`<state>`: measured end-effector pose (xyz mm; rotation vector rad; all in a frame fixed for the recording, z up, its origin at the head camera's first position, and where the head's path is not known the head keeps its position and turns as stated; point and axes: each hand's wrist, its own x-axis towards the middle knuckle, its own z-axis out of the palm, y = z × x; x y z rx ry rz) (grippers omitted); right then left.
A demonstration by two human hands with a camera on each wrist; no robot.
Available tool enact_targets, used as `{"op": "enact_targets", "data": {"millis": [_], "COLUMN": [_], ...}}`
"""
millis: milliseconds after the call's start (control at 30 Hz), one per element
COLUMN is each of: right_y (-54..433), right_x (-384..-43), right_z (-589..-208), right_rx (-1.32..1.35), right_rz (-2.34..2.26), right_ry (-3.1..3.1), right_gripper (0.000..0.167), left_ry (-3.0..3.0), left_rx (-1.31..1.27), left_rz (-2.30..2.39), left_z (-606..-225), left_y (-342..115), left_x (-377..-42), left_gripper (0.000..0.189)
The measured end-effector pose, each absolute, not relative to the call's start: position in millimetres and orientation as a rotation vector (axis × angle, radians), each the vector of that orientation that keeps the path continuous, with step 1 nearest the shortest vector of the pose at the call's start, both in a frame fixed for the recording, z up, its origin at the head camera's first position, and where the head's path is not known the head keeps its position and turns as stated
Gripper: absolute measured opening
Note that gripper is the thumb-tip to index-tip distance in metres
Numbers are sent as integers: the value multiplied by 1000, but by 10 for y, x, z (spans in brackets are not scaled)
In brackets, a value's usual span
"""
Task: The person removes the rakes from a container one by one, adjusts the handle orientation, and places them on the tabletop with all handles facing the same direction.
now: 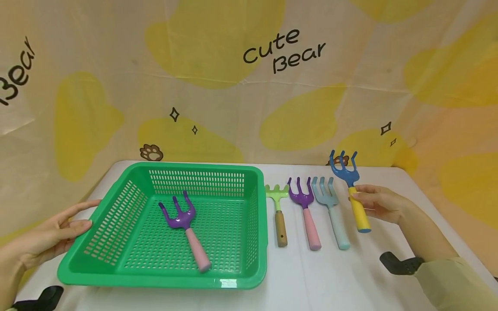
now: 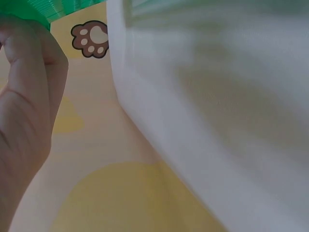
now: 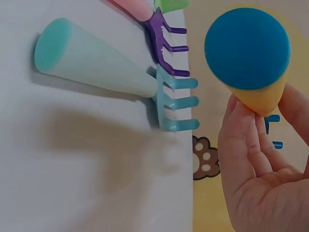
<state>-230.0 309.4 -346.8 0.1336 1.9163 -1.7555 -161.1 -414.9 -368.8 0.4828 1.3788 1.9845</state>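
My left hand grips the left rim of a green plastic basket, thumb on the edge; the far fingers are partly hidden behind it. Inside the basket lies a hand rake with purple tines and a pink handle. On the right, my right hand pinches the yellow handle of a blue-tined hand rake, tines upward. In the right wrist view the blue butt of that rake faces the camera, raised off the table. Nearest to this hand lies a light-blue hand rake.
Between basket and right hand, a green-tined rake with a wooden handle and another purple-and-pink rake lie side by side on the white table. A printed cloth hangs behind the table's back edge.
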Motion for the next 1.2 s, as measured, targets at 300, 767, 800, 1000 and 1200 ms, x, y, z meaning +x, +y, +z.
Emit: {"op": "enact_targets", "data": {"millis": [300, 767, 800, 1000, 1200], "right_y": [3157, 3207, 3216, 3259, 3276], "right_x": [-2314, -2293, -2294, -2284, -2255], "right_z": [-3496, -3599, -3612, -3685, -3774], "right_rx": [182, 242, 243, 303, 377], "right_rz": [-1792, -1836, -1834, -1818, -1808], "right_ry": [1881, 1839, 1840, 1838, 1838], "right_gripper": [12, 6, 6, 9, 6], "left_ry": [1403, 1413, 1410, 1371, 1352], "left_rx": [476, 468, 469, 475, 476], "left_rz": [1970, 1968, 1968, 1983, 1985], "left_z": [-3690, -3671, -3674, -3684, -3692], "left_y": [-4149, -4157, -4157, -4152, -4151], "left_x": [-1642, -1639, -1638, -1633, -1619], "left_gripper": [59, 59, 59, 59, 60]}}
